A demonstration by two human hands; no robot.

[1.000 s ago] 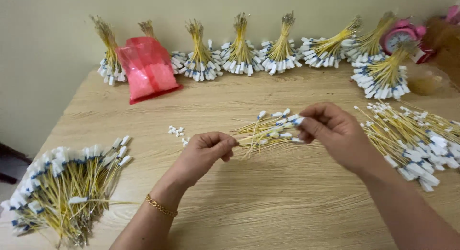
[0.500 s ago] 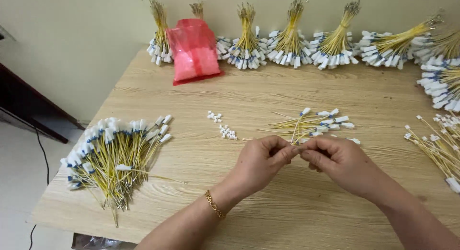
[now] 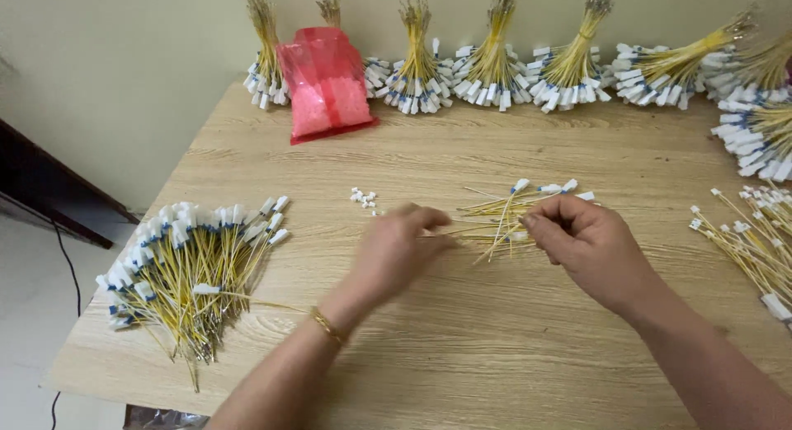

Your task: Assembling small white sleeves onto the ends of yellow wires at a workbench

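— Small bunch of yellow wires (image 3: 511,211)?
— On the counter (image 3: 495,356), just between both hands, long axis running left to right, white-capped ends toward the right.
— Right hand (image 3: 590,244)?
— Nearer; fingers pinched on the bunch's right side, palm down.
— Left hand (image 3: 396,249)?
— Palm down, fingers curled at the bare wire tips; grip hidden, cannot tell. Tiny white caps (image 3: 363,197) just beyond.

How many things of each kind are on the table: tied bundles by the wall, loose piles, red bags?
Tied bundles in view by the wall: 8, one behind the bag
Loose cable piles: 3, one at the hands
Red bag: 1
Heap of small white caps: 1
Total: 13
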